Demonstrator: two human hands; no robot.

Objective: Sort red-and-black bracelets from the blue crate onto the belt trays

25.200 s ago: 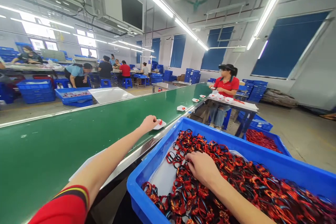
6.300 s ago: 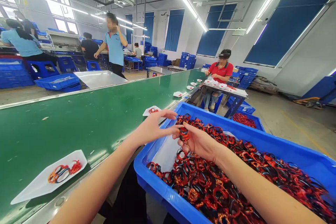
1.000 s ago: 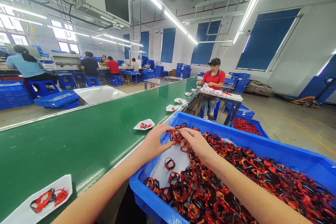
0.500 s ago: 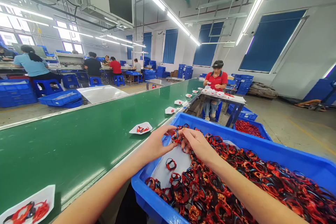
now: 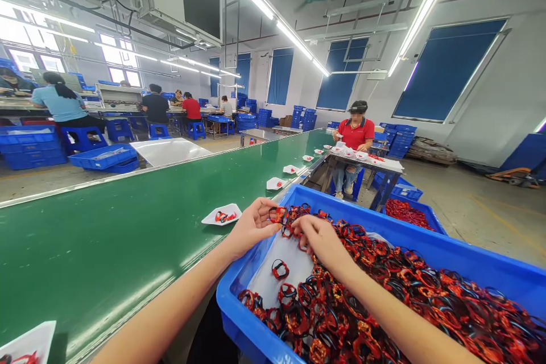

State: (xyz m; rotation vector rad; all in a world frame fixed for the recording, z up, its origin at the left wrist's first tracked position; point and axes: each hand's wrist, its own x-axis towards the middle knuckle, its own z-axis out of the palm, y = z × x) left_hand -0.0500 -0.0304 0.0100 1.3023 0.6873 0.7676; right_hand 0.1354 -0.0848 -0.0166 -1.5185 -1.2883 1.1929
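My left hand [image 5: 255, 225] pinches a red-and-black ring-shaped piece [image 5: 278, 215] between thumb and fingers, above the near-left corner area of a blue bin [image 5: 232, 302]. Just to its right, my right hand [image 5: 323, 240] hangs over the bin with fingers curled together; what its fingertips grip is hidden among similar rings. Many red-and-black rings [image 5: 362, 296] fill the bin. One loose ring [image 5: 280, 269] lies apart on a white liner [image 5: 294, 259].
Left of the bin runs a green conveyor belt [image 5: 128, 222]. White trays with red pieces stand along it, including one tray [image 5: 209, 219] near my left hand. A co-worker in red [image 5: 355, 133] sits at a side table [image 5: 394, 166]. Another bin [image 5: 435, 223] holds red pieces.
My hands have drawn apart: the left holds the ring farther from the right hand's fingers. The white trays have shifted along the belt toward the lower left. The view has turned slightly.
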